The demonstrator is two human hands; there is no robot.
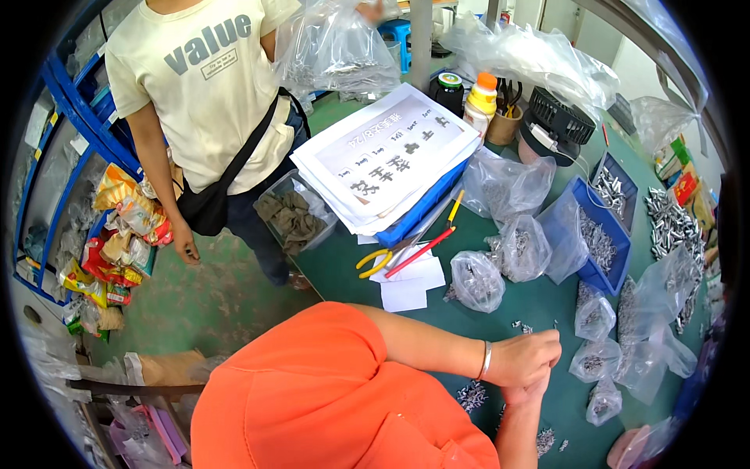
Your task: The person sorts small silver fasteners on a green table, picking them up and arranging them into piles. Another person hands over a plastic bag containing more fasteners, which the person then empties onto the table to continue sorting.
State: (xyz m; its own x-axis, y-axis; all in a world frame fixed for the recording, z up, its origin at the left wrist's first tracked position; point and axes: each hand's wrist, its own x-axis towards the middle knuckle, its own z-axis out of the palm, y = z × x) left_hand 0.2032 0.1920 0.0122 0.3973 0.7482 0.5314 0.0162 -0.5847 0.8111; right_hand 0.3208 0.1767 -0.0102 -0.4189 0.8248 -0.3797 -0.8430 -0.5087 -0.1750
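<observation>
My left hand [522, 359], with a bracelet on its wrist, is closed, fingers curled together above the green worktable [437, 336]. Just beneath and against it is my right hand [527, 393], mostly covered by the left; its visible part looks closed too. Whatever is between the fingers is hidden or too small to make out. Small metal parts lie around the hands: a few loose pieces [525, 327] beyond them, a small pile [472, 396] to the left, and another pile [545, 442] nearer my body.
Clear bags of metal parts [477, 281] and blue bins [600, 242] stand beyond and right. Cutters [375, 263] with yellow handles and a red-handled tool [419, 253] lie beside a stack of printed sheets [391, 148]. A fan [558, 121] sits behind. Another person [207, 86] stands far left.
</observation>
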